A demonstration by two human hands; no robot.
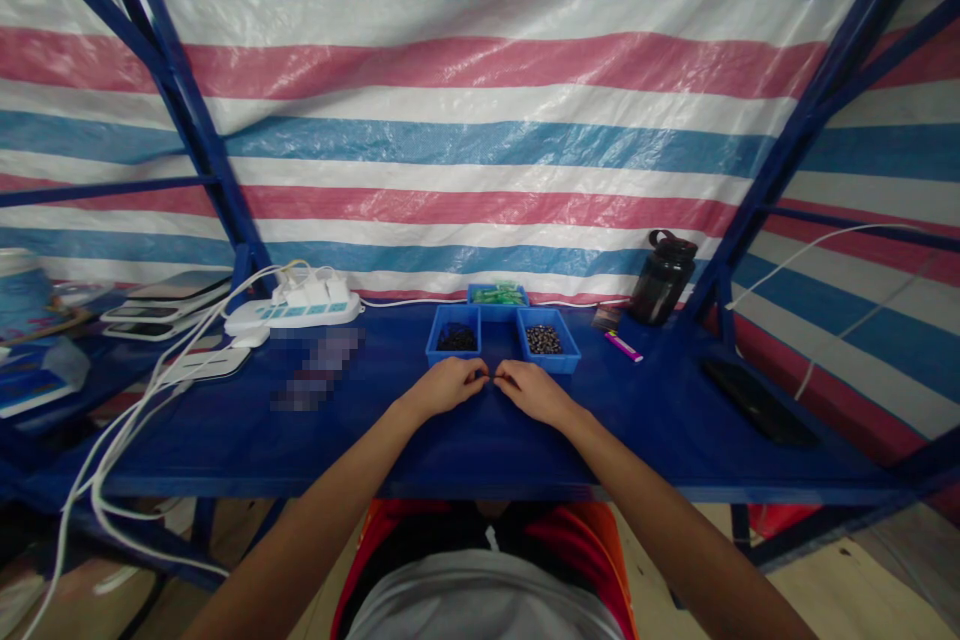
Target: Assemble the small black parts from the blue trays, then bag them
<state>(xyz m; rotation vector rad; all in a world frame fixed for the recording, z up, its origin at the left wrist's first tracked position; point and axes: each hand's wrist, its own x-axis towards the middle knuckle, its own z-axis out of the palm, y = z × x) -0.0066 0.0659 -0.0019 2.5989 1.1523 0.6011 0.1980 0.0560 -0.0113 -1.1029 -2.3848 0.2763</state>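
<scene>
My left hand and my right hand rest on the blue table, fingertips pinched and almost meeting at the middle. A tiny item sits between the fingertips, too small to name. Just beyond the hands stand two small blue trays: the left tray holds dark small parts, the right tray holds dark beads or similar pieces. Behind them a third blue tray holds green pieces.
A white power strip with plugs and white cables lies at the left. Flat devices sit at the far left. A dark bottle, a pink marker and a black phone lie at the right. A striped tarp hangs behind.
</scene>
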